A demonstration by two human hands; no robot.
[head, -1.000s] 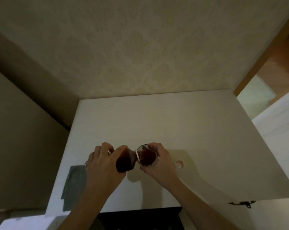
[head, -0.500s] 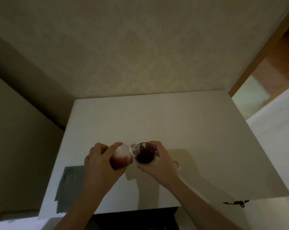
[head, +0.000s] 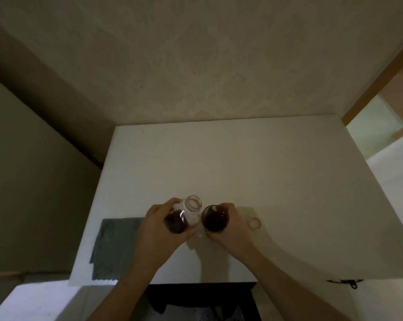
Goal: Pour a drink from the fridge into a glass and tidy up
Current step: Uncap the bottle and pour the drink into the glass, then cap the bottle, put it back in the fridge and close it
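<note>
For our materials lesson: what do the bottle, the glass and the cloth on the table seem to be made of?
Bottle: clear, probably plastic; dark drink shows through.
Glass: clear, likely glass; the drink shows through it.
Cloth: grey-green matt fabric with a zigzag edge.

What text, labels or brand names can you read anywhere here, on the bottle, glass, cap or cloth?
None can be read.
bottle: clear, with dark drink inside; no legible label in this dim view.
glass: no marking visible.
cap: plain, nothing readable.
cloth: plain grey, no print.
table: bare white surface, no writing.
</note>
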